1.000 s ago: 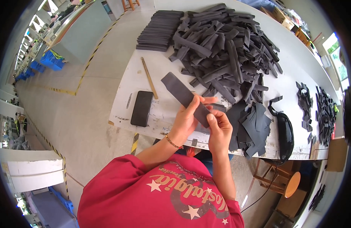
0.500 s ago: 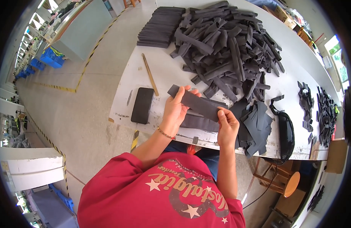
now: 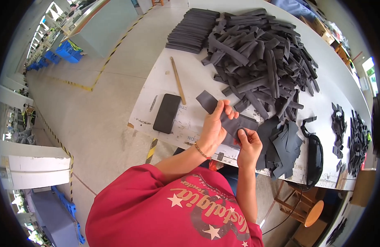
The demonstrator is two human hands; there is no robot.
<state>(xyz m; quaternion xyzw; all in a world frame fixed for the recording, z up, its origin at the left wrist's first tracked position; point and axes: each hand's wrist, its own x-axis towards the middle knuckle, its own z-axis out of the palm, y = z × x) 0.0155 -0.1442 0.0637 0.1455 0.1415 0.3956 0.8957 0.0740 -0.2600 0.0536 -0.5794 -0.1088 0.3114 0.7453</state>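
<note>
Above the table's near edge I hold a dark grey fabric strip (image 3: 207, 101) between my two hands. My left hand (image 3: 215, 128) is closed around its middle, with the thumb on top and the strip's far end sticking out at the upper left. My right hand (image 3: 250, 149) pinches the other end between thumb and fingers. Another dark strip (image 3: 248, 122) lies on the table just behind my hands, partly hidden by them. To the right of my right hand are several flat dark pieces (image 3: 284, 145), loosely overlapping.
A big heap of dark strips (image 3: 256, 57) covers the table's far middle, beside a neat stack of strips (image 3: 192, 31). Left lie a black phone (image 3: 167, 113) and a thin wooden stick (image 3: 177, 80). A glossy black object (image 3: 314, 160) rests right, above a wooden stool (image 3: 313, 213).
My hands have come closer together along the strip, with the left now nearer its middle. The strip was stretched flat and now bends between them. The whole view has shifted slightly.
</note>
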